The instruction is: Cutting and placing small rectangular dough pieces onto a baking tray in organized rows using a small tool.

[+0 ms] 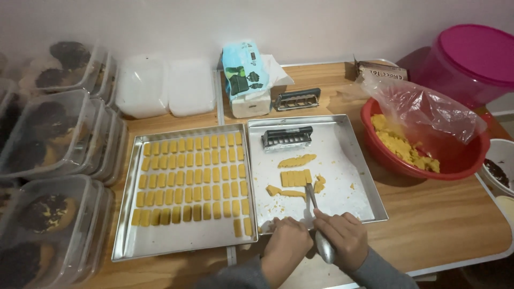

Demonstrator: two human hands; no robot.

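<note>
The right hand (345, 239) gripped a metal spoon (317, 219) by its bowl end, its handle pointing away toward the cut dough pieces (295, 177) mid-tray. The left hand (286, 243) rested curled at the right tray's (369, 208) near edge, holding nothing visible. The left tray (176, 241) held rows of yellow bars (190, 182); the red bowl (460, 160) held crumbled dough (399, 145).

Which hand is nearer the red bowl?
Right. The right hand, holding a spoon, is closer to the red bowl; the left hand sits farther left.
</note>
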